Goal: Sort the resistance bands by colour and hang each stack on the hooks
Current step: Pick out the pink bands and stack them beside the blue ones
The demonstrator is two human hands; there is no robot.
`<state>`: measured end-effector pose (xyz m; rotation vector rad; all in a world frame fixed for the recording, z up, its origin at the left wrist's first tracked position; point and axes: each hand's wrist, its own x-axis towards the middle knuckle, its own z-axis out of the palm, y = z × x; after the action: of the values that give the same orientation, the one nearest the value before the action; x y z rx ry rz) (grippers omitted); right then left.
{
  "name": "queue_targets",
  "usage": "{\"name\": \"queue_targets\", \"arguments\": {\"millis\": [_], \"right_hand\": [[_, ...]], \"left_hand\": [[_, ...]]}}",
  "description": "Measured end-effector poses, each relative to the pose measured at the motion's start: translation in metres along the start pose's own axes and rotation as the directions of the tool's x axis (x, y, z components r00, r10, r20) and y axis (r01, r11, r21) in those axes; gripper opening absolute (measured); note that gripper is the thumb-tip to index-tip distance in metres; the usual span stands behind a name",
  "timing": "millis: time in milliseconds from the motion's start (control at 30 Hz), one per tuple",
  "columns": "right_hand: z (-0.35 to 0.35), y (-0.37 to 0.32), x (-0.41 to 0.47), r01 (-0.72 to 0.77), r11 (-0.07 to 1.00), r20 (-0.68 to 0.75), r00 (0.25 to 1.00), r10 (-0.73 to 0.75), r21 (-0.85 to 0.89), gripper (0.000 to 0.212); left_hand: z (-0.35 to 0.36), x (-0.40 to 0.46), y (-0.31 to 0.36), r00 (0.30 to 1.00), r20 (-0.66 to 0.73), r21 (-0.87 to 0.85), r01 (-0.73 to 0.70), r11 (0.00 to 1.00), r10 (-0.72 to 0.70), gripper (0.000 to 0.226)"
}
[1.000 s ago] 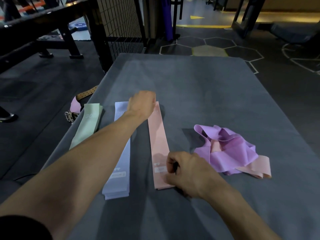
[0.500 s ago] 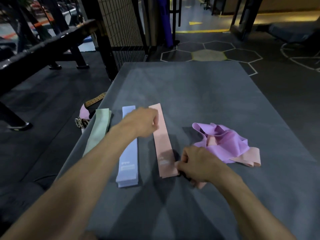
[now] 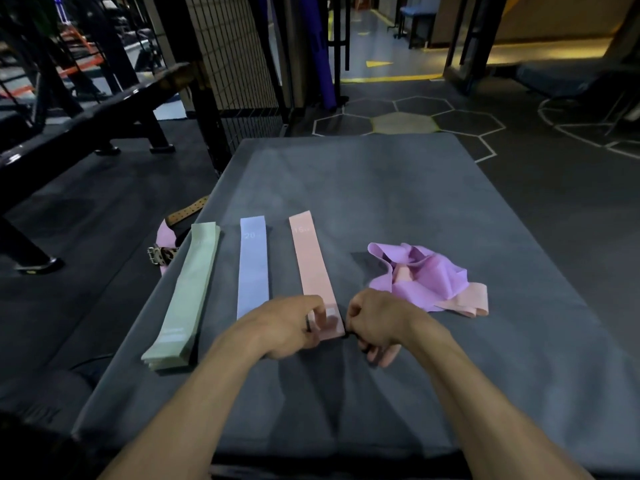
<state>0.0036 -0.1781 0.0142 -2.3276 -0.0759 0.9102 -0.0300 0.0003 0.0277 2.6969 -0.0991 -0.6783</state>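
On the grey mat point(image 3: 381, 188), 3 flat stacks of bands lie side by side, well apart from one another: a green stack point(image 3: 188, 292) at the left, a blue stack point(image 3: 252, 265) in the middle marked 20, and a pink stack point(image 3: 313, 268) to its right marked 15. Both hands meet at the near end of the pink stack. The left hand point(image 3: 287, 325) lies across the near end of the blue stack, its fingers curled and pinching the pink stack's near left corner. The right hand point(image 3: 375, 322) sits just beside the pink stack's near right corner, fingers curled tight; whether it actually grips the band I cannot tell. Further right, apart from both hands, a crumpled purple pile point(image 3: 426, 275) rests over loose pink bands point(image 3: 467, 301). A studded belt point(image 3: 173, 237) lies off the mat's left edge.
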Motion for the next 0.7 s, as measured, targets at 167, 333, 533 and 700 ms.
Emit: {"name": "queue_targets", "arguments": {"millis": [167, 333, 533, 700], "right_hand": [[0.0, -0.002, 0.003, 0.002, 1.0, -0.006, 1.0, -0.002, -0.001, 0.03], [-0.01, 0.0, -0.001, 0.02, 1.0, -0.01, 1.0, -0.02, -0.002, 0.022], [-0.066, 0.029, -0.01, -0.043, 0.988, -0.675, 0.734, -0.071, -0.151, 0.039], [-0.077, 0.057, 0.01, -0.202, 0.975, -0.605, 0.789, 0.105, -0.093, 0.044]], "left_hand": [[0.002, 0.006, 0.003, 0.999, -0.023, 0.074, -0.041, 0.996, 0.043, 0.02], [0.0, 0.005, 0.004, 0.999, -0.024, 0.084, -0.037, 0.996, 0.039, 0.017], [-0.002, 0.006, 0.017, 0.989, -0.136, 0.068, -0.057, 0.996, 0.066, 0.023], [0.005, 0.018, 0.03, 0.971, -0.212, 0.069, -0.099, 0.993, 0.111, 0.021]]}}
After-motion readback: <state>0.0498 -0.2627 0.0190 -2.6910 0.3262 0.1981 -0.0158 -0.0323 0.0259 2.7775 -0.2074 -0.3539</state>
